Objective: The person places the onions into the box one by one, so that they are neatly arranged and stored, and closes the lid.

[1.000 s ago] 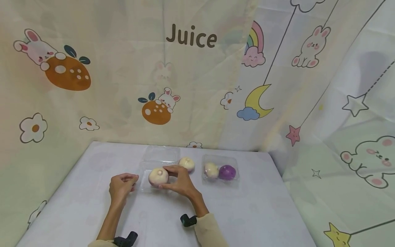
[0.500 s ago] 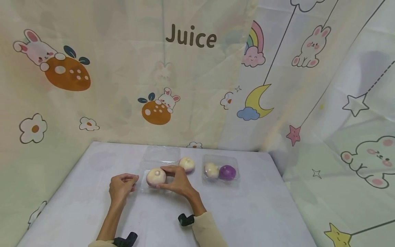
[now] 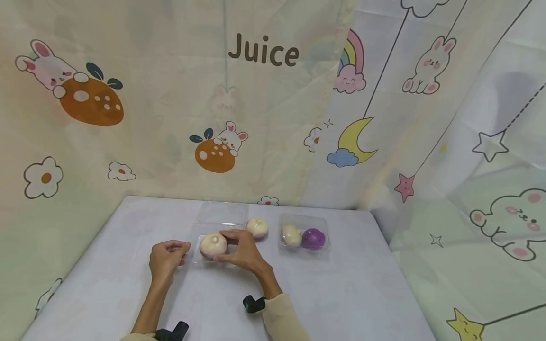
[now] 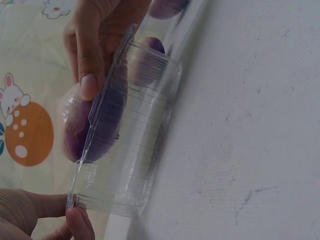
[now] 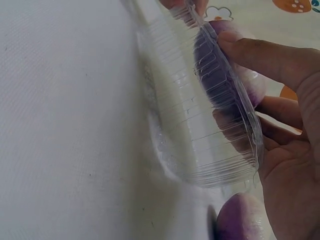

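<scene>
In the head view a round onion [image 3: 213,246], cream on top with a small nub, is held in my right hand [image 3: 244,251] over the near half of a clear plastic clamshell box [image 3: 222,214]. Its underside is purple and reaches below the box rim [image 4: 86,145] in the left wrist view. The thumb and fingers of my right hand grip the onion's right side. My left hand [image 3: 165,260] pinches the box's left edge between thumb and fingers; the wrist views show this at the rim. The box's lid half lies folded back, away from me.
Another cream-and-purple onion [image 3: 257,228] sits just right of the box. Further right, a second clear box [image 3: 304,220] holds one cream onion [image 3: 292,236] and one purple onion [image 3: 313,238]. White cloth covers the table [image 3: 354,293]; a printed curtain [image 3: 162,118] hangs behind.
My right hand has shifted slightly left with the onion, further over the box's near half. The left hand keeps its place at the box edge.
</scene>
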`<state>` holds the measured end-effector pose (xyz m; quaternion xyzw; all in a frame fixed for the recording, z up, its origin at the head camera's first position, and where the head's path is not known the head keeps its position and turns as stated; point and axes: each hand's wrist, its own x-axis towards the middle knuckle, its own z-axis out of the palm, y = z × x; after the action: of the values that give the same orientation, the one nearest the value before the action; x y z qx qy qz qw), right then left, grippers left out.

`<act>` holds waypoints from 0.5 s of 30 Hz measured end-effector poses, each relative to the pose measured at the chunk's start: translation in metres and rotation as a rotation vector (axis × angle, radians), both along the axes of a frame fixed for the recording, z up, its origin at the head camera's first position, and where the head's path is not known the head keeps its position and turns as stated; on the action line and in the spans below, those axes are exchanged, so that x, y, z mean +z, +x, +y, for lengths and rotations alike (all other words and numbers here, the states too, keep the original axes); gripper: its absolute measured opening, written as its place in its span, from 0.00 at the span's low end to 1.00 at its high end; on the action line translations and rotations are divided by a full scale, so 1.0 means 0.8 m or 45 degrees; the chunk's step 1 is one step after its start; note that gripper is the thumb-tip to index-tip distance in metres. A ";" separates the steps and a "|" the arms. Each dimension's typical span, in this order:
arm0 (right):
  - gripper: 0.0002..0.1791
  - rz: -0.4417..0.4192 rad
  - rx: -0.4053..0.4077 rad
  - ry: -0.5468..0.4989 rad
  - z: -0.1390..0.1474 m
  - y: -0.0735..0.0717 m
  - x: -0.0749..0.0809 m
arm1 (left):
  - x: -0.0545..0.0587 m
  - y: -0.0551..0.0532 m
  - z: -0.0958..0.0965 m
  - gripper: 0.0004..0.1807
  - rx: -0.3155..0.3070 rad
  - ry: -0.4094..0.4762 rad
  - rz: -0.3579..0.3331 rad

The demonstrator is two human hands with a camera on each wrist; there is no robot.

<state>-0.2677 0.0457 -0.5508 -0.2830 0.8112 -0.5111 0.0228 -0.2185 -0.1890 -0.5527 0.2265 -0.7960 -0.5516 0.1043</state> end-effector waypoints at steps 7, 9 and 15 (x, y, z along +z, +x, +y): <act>0.39 0.012 -0.011 0.044 -0.003 -0.002 -0.005 | -0.004 0.001 0.002 0.11 0.009 -0.006 -0.013; 0.39 0.029 -0.008 0.052 -0.005 -0.003 -0.005 | -0.003 0.000 0.003 0.11 0.011 -0.007 -0.013; 0.39 0.045 -0.007 0.069 -0.008 -0.004 -0.003 | -0.002 0.000 0.002 0.11 0.011 -0.020 0.013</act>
<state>-0.2712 0.0396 -0.5528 -0.2889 0.8259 -0.4839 0.0146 -0.2188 -0.1876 -0.5540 0.2262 -0.7988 -0.5460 0.1126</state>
